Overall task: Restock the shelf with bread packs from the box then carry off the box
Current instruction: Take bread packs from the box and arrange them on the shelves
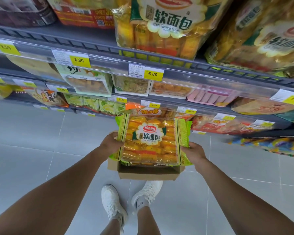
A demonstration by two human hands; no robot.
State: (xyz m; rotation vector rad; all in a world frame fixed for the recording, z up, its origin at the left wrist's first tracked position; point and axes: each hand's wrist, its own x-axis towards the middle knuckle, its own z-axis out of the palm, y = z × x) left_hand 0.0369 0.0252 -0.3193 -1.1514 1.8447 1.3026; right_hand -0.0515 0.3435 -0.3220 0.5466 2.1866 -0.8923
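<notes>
A yellow-and-green pack of soft French bread [151, 141] is held flat between both hands above an open cardboard box [148, 173] on the floor. My left hand [109, 144] grips the pack's left edge and my right hand [193, 152] grips its right edge. More green packaging shows inside the box under the held pack. Identical bread packs [161, 26] stand on the top shelf [98, 46], with another [261, 36] to the right.
Grey shelves with yellow price tags [153, 74] hold other snack packs below the top shelf. The floor is grey tile [41, 150]. My white shoes [112, 200] stand just behind the box.
</notes>
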